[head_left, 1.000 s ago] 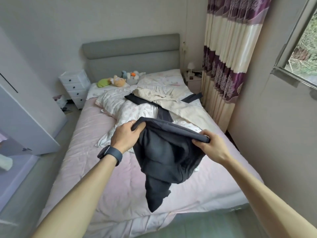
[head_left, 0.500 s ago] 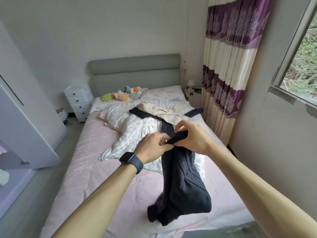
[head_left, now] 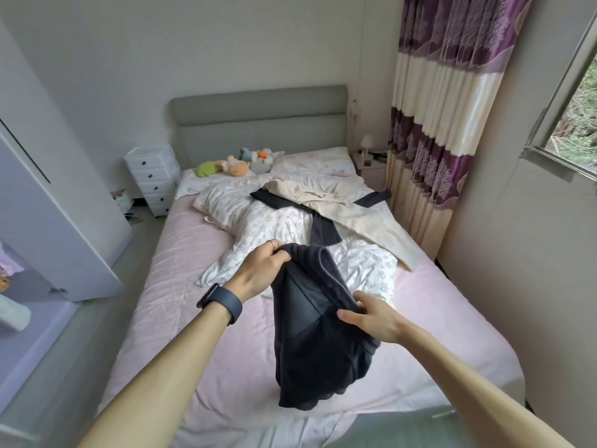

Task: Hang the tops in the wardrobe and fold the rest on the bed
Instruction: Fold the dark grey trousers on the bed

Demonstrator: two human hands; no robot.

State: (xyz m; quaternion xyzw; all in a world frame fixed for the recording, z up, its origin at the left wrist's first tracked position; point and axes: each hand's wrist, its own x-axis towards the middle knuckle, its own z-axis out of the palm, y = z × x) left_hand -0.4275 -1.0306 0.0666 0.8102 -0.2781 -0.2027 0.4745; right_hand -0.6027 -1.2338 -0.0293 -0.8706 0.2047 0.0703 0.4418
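Fingers of the left hand are curling round the top edge of a dark garment, bunching the cloth at the far end. The right hand is gripping the same garment lower down on its right edge, thumb lying over the fabric and fingers tucked beneath. Between the two grips the garment is stretching in a slant, and the rest is hanging below both hands in loose folds over the pink sheet of the bed. Whether its lowest hem is touching the sheet I cannot tell. A dark watch is sitting on the left wrist.

Beyond the hands, a floral duvet is lying rumpled across the middle of the bed. On top of it, near the curtain, a cream garment is sprawling over another dark piece. Soft toys are resting against the grey headboard. At the left edge of the view the wardrobe is standing with its pale door open, well apart from the garment.
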